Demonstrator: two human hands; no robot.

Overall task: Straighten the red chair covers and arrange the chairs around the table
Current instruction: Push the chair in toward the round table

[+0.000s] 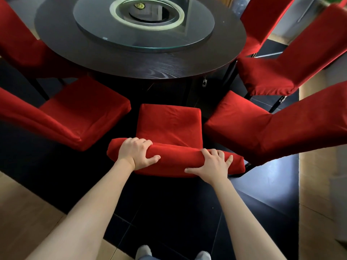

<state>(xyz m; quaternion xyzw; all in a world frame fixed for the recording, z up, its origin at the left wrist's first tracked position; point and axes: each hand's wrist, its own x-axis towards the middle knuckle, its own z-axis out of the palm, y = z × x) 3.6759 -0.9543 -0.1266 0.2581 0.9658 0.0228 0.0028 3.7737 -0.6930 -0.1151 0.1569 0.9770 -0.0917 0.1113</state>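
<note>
A chair in a red cover (169,124) stands right in front of me, its seat facing the round dark table (150,64). Both my hands grip the top of its backrest (176,158). My left hand (137,153) is closed over the left part, thumb on the near side. My right hand (212,164) clasps the right part, fingers curled over the top. The seat cover shows light wrinkles. Red-covered chairs stand close on the left (78,113) and the right (262,128).
More red-covered chairs ring the table at far left (20,45), right (285,66) and back right (262,21). A glass turntable (197,34) lies on the table. Dark floor tiles (169,212) lie under the chairs, pale wood flooring (22,212) beyond. My feet show at the bottom edge.
</note>
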